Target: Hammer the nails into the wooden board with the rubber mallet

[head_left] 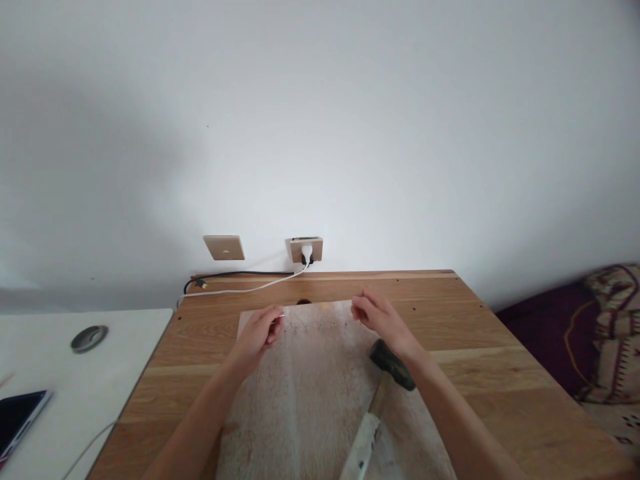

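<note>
My left hand [263,328] is closed in a pinch over the upper left of a worn wooden board [310,393]. A thin, shiny nail [279,316] pokes out from its fingertips, pointing right. My right hand [374,311] is at the board's upper right corner, its fingers curled together; whatever they may hold is too small to see. Between the hands, a row of several small nails or holes [321,326] runs across the board near its far edge. A hammer [391,364] with a dark head and a pale-wrapped handle lies on the board, partly behind my right forearm.
The board lies on a wooden table [480,373] against a white wall. A white plug [307,254] sits in a wall socket, with cables along the table's back edge. On the left, a white surface [100,387] bears a dark-edged device [23,417]. Patterned fabric [615,327] is at right.
</note>
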A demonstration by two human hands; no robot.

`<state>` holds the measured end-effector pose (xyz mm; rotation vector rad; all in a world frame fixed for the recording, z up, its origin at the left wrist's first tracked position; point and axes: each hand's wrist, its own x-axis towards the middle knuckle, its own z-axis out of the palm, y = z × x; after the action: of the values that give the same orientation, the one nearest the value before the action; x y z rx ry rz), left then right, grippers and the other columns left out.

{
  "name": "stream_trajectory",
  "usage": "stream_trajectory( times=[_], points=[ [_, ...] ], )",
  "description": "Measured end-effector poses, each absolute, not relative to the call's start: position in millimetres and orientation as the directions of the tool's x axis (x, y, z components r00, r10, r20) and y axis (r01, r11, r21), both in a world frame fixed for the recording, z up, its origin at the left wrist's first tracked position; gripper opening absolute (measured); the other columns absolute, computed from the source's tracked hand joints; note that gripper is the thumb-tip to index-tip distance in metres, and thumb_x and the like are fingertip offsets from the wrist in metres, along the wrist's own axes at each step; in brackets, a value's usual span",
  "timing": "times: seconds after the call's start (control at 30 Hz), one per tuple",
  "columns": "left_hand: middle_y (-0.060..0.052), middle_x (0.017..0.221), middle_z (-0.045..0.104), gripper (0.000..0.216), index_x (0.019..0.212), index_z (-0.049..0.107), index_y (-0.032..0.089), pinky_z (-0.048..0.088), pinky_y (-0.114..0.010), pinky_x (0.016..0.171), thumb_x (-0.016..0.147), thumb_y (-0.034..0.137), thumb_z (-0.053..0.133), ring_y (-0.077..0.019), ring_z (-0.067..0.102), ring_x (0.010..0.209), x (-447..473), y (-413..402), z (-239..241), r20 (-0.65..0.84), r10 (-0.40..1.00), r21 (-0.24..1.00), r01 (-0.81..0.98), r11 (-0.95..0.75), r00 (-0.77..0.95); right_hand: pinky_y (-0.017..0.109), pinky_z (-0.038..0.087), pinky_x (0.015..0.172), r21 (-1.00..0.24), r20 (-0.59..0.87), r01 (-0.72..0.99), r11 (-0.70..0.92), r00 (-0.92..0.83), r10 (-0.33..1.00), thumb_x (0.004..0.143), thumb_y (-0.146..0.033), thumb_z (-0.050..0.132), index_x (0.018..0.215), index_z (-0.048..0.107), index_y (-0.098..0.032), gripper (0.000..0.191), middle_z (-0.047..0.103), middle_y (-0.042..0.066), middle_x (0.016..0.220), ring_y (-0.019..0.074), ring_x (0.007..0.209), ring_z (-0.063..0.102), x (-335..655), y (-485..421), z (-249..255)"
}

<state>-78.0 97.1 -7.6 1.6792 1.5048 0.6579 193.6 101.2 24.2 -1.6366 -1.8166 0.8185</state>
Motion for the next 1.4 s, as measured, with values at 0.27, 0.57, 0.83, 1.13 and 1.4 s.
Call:
stream_trajectory(
  times=[0.27, 0.57, 0.83, 1.13, 1.4],
  points=[
    [0.002, 0.061, 0.050, 0.035, 0.070, 0.046, 0.025, 0.040, -0.028, 0.059, 0.094, 0.049, 0.036, -0.0175, 0.053, 0.059, -78, 92, -14, -0.105, 0.980, 0.769, 0.639, -0.028, 0.170, 0.025, 0.035, 0.045, -0.773, -0.053, 0.633, 0.034, -0.119, 0.991, 0.101, -0.055, 0.023, 0.076, 0.053, -0.022, 0.050, 0.056, 0.000, 0.061, 0.0137, 0.048, 0.049, 191, 98, 23],
    [-0.011, 0.095, 0.073, 0.015, 0.090, 0.065, 0.020, 0.045, -0.037, 0.082, 0.093, 0.023, 0.051, -0.0282, 0.070, 0.090, -58, 90, -11, -0.112, 0.940, 0.434, 0.866, -0.247, 0.323, 0.033, 0.047, 0.085, -0.467, -0.098, 0.876, 0.121, -0.187, 0.977, 0.088, -0.017, 0.063, 0.077, 0.062, -0.018, 0.011, 0.074, 0.015, 0.090, 0.0272, 0.094, 0.070, 159, 95, 3],
    [-0.009, 0.085, 0.075, 0.029, 0.070, 0.065, 0.020, 0.042, -0.033, 0.077, 0.094, 0.022, 0.049, -0.0241, 0.070, 0.087, -59, 107, -8, -0.122, 0.924, 0.372, 0.880, -0.295, 0.361, 0.026, 0.043, 0.061, -0.696, 0.011, 0.708, 0.119, -0.155, 0.988, 0.097, -0.027, 0.039, 0.076, 0.053, -0.022, 0.026, 0.063, 0.003, 0.070, 0.0174, 0.065, 0.060, 161, 103, 10],
    [-0.006, 0.078, 0.070, 0.011, 0.076, 0.060, 0.022, 0.040, -0.032, 0.073, 0.087, 0.023, 0.057, -0.0247, 0.066, 0.079, -58, 101, -13, -0.082, 0.946, 0.483, 0.843, -0.237, 0.313, 0.028, 0.043, 0.060, -0.768, -0.045, 0.638, 0.052, -0.135, 0.990, 0.098, -0.048, 0.039, 0.067, 0.051, -0.023, 0.042, 0.056, 0.001, 0.061, 0.0171, 0.060, 0.056, 168, 98, 6],
    [0.001, 0.063, 0.053, 0.035, 0.071, 0.049, 0.023, 0.038, -0.027, 0.059, 0.097, 0.040, 0.032, -0.0152, 0.052, 0.058, -60, 113, -10, -0.032, 0.978, 0.744, 0.659, -0.115, 0.207, 0.033, 0.043, 0.083, -0.788, -0.069, 0.615, 0.041, -0.155, 0.986, 0.082, -0.024, 0.062, 0.069, 0.048, -0.024, 0.019, 0.067, 0.008, 0.078, 0.0253, 0.087, 0.065, 139, 95, -1]
  ],
)
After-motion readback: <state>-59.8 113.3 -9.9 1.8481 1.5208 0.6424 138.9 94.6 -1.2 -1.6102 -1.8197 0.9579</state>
